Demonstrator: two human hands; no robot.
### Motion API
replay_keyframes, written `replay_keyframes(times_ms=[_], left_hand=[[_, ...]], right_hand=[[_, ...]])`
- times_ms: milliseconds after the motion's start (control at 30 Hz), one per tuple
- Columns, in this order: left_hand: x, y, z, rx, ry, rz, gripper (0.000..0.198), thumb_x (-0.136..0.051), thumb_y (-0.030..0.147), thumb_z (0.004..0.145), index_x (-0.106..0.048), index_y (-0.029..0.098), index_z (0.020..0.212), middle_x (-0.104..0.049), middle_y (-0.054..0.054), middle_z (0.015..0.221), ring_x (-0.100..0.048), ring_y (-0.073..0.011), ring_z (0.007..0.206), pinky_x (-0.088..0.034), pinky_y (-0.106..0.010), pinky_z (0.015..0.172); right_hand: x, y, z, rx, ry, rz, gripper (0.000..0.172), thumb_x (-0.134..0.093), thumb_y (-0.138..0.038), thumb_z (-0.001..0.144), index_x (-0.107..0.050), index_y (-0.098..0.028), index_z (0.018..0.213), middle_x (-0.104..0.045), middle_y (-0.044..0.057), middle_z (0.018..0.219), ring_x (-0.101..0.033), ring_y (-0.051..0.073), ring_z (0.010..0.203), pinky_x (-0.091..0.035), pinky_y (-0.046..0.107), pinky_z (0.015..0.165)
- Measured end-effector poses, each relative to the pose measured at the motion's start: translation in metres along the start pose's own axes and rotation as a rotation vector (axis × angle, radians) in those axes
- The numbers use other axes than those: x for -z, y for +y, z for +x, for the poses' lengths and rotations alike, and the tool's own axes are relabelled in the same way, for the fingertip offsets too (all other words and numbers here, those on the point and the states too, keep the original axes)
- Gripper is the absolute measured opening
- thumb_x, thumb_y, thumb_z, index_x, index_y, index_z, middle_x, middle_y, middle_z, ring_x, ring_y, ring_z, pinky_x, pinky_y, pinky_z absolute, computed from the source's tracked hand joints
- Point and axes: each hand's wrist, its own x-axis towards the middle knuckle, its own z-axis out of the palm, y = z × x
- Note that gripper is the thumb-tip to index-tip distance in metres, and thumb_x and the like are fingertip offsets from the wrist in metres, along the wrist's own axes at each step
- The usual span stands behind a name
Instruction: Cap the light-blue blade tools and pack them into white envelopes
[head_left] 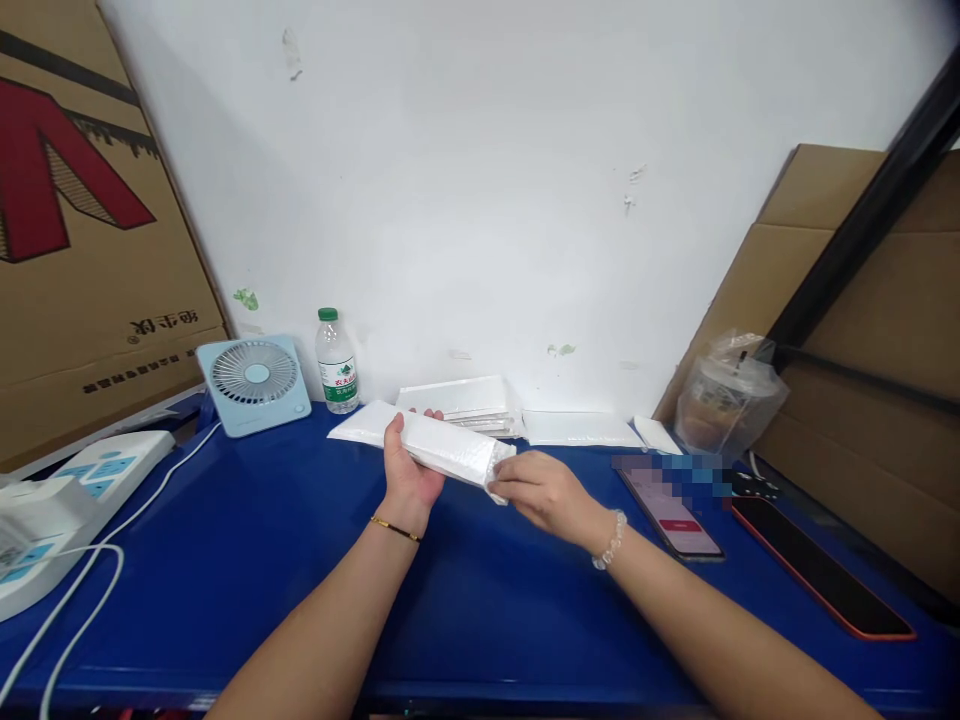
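A long white padded mailer [457, 448] is held above the blue table, tilted down towards its right end. My left hand [411, 465] cradles it from below, thumb over the near edge and fingertips showing behind the far edge. My right hand [544, 490] is closed on the crumpled right end, pinching it between thumb and fingers. Whatever is inside the mailer is hidden. Just behind it, a stack of similar white packets [465, 392] leans by the wall, partly covered by my left hand and the mailer. Another flat white packet [581, 428] lies to their right.
On the blue table [247, 560], a light blue fan [256, 385], water bottle [337, 365] and white power strip [112, 470] with cables stand left. Right are a lit phone [675, 515], a red-edged dark phone [821, 565] and a bagged drink cup [716, 400]. Cardboard flanks both sides.
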Motion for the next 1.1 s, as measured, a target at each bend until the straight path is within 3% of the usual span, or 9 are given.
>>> replay_keyframes(times_ms=[67, 167, 233, 300, 433, 600, 767, 867, 1100], left_hand=[[-0.006, 0.0, -0.005, -0.103, -0.039, 0.057, 0.024, -0.059, 0.034, 0.078, -0.055, 0.022, 0.099, -0.065, 0.0, 0.084, -0.064, -0.017, 0.088, -0.052, -0.031, 0.083], [-0.021, -0.008, -0.016, -0.24, -0.123, 0.193, 0.033, -0.06, 0.036, 0.079, -0.053, 0.026, 0.109, -0.065, -0.001, 0.093, -0.062, -0.018, 0.098, -0.049, -0.031, 0.088], [-0.032, -0.019, -0.025, -0.296, -0.211, 0.279, 0.041, -0.061, 0.036, 0.079, -0.05, 0.026, 0.117, -0.065, -0.002, 0.099, -0.06, -0.0194, 0.103, -0.048, -0.033, 0.09], [-0.043, -0.034, -0.033, -0.336, -0.309, 0.362, 0.049, -0.063, 0.034, 0.078, -0.047, 0.026, 0.123, -0.064, -0.004, 0.104, -0.059, -0.0211, 0.105, -0.048, -0.034, 0.089], [-0.055, -0.057, -0.043, -0.398, -0.467, 0.533, 0.048, -0.069, 0.032, 0.074, -0.053, 0.021, 0.118, -0.064, -0.008, 0.11, -0.058, -0.0235, 0.107, -0.046, -0.035, 0.091], [-0.065, -0.061, -0.047, -0.413, -0.527, 0.563, 0.048, -0.07, 0.032, 0.073, -0.054, 0.022, 0.117, -0.062, -0.008, 0.116, -0.057, -0.0245, 0.11, -0.045, -0.037, 0.094], [-0.074, -0.058, -0.051, -0.462, -0.533, 0.518, 0.055, -0.07, 0.031, 0.073, -0.049, 0.026, 0.124, -0.06, -0.007, 0.118, -0.056, -0.0234, 0.111, -0.045, -0.036, 0.094], [-0.076, -0.055, -0.052, -0.484, -0.504, 0.494, 0.057, -0.068, 0.031, 0.074, -0.046, 0.026, 0.127, -0.06, -0.007, 0.118, -0.057, -0.0229, 0.11, -0.047, -0.035, 0.092], [-0.075, -0.009, -0.04, -0.558, -0.409, 0.368, 0.048, -0.062, 0.035, 0.076, -0.049, 0.028, 0.122, -0.062, -0.004, 0.113, -0.057, -0.0231, 0.11, -0.045, -0.037, 0.095]], right_hand=[[-0.01, -0.002, -0.005, -0.176, 0.224, 0.192, 0.021, -0.051, -0.022, 0.082, -0.066, -0.029, 0.094, -0.065, 0.006, 0.101, -0.056, 0.025, 0.105, -0.042, 0.045, 0.092], [-0.025, -0.005, 0.002, -0.628, 0.692, 0.699, 0.024, -0.047, -0.034, 0.084, -0.061, -0.024, 0.1, -0.062, 0.008, 0.11, -0.057, 0.025, 0.106, -0.048, 0.044, 0.086], [-0.033, -0.003, 0.011, -0.857, 0.779, 1.112, 0.029, -0.045, -0.041, 0.084, -0.059, -0.021, 0.099, -0.064, 0.009, 0.107, -0.061, 0.026, 0.098, -0.053, 0.042, 0.076], [-0.038, 0.002, 0.018, -0.943, 0.8, 1.414, 0.028, -0.045, -0.041, 0.085, -0.059, -0.021, 0.098, -0.067, 0.007, 0.101, -0.064, 0.023, 0.091, -0.054, 0.039, 0.071], [-0.042, 0.016, 0.017, -1.052, 0.924, 1.643, 0.018, -0.049, -0.034, 0.084, -0.06, -0.021, 0.091, -0.069, 0.0, 0.075, -0.065, 0.015, 0.066, -0.053, 0.028, 0.06], [-0.041, 0.023, 0.008, -1.16, 1.005, 1.599, 0.014, -0.052, -0.034, 0.083, -0.056, -0.02, 0.08, -0.063, -0.003, 0.058, -0.058, 0.011, 0.047, -0.044, 0.02, 0.041], [-0.044, 0.018, 0.008, -1.113, 0.85, 1.367, 0.025, -0.061, -0.04, 0.076, -0.05, -0.018, 0.071, -0.05, -0.004, 0.047, -0.043, 0.007, 0.033, -0.021, 0.014, 0.028], [-0.044, 0.02, 0.008, -1.068, 0.805, 1.216, 0.03, -0.06, -0.044, 0.076, -0.045, -0.019, 0.068, -0.043, -0.007, 0.044, -0.034, 0.005, 0.031, -0.017, 0.015, 0.028], [-0.019, 0.052, -0.015, -1.091, 0.778, 0.738, 0.033, -0.052, -0.05, 0.077, -0.041, -0.021, 0.065, -0.036, -0.008, 0.043, -0.034, 0.007, 0.031, -0.02, 0.02, 0.03]])
